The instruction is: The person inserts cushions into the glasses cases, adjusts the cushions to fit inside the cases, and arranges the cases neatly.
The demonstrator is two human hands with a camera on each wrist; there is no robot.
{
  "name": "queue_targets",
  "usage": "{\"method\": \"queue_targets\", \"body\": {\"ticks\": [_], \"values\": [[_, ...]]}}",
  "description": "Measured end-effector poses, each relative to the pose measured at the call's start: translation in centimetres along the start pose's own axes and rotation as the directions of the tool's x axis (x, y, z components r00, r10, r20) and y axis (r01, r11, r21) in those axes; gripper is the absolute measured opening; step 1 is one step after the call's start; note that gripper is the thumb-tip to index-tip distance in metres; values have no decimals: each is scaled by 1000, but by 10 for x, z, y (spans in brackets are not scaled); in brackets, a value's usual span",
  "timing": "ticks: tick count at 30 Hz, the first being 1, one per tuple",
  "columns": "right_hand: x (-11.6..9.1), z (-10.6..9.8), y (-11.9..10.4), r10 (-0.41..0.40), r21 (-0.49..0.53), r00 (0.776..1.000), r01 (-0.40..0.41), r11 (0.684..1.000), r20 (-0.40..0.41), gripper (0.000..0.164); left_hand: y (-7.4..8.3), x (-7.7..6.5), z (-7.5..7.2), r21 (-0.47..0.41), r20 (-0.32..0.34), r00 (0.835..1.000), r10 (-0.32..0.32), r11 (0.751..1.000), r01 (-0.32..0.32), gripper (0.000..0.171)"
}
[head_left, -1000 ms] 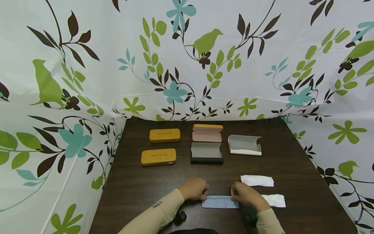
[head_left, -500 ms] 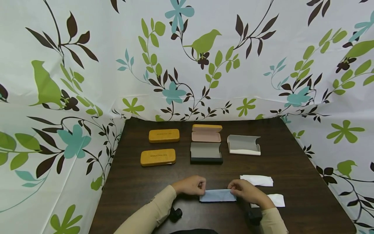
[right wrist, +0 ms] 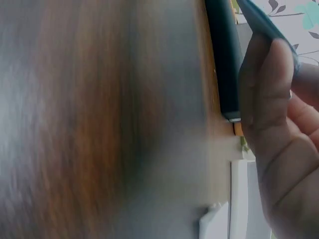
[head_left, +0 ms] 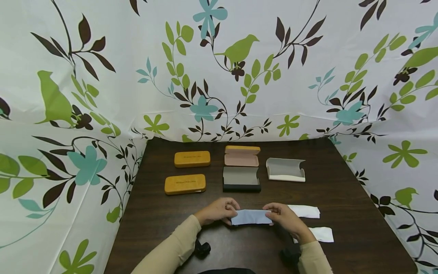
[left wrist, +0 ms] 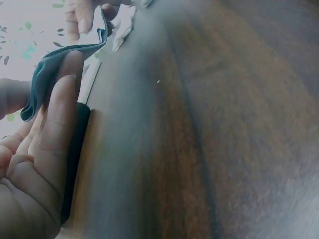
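A folded light-blue cloth (head_left: 251, 217) is stretched level between my two hands, raised off the dark table. My left hand (head_left: 219, 210) pinches its left end. My right hand (head_left: 284, 217) pinches the right end between thumb and fingers. In the left wrist view the cloth (left wrist: 47, 72) shows stacked folded layers at its edge. The right wrist view has only a corner of the cloth (right wrist: 266, 22) over the fingertips. Just beyond the hands stands an open black glasses case (head_left: 241, 176) with a grey lining.
Two white folded cloths (head_left: 306, 211) lie by the right hand, the nearer one partly behind the forearm. An open white case (head_left: 285, 170) and an open yellow case (head_left: 241, 160) stand farther back. Two closed yellow cases (head_left: 185, 184) sit at left. A patterned curtain (head_left: 219, 76) surrounds the table.
Both hands have lifted the blue cloth off the table near the front and carried it away from the body, toward the cases. The cases and white cloths have stayed put.
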State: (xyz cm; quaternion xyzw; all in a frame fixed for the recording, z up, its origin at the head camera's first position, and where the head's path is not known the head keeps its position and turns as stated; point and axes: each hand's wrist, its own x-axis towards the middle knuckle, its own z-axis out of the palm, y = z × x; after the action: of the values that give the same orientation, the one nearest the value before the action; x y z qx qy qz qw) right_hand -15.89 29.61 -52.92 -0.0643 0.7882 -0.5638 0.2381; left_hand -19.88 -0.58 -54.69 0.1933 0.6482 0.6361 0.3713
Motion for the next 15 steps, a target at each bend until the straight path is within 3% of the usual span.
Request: {"method": "queue_targets", "body": {"ticks": [7, 15], "values": [[6, 7, -1, -5, 58, 999, 8, 998, -40, 37, -1, -1, -8, -122, -55, 998, -14, 992, 7, 29], [14, 7, -5, -19, 144, 996, 31, 989, -90, 35, 2, -1, -19, -142, -94, 995, -13, 990, 0, 30]]}}
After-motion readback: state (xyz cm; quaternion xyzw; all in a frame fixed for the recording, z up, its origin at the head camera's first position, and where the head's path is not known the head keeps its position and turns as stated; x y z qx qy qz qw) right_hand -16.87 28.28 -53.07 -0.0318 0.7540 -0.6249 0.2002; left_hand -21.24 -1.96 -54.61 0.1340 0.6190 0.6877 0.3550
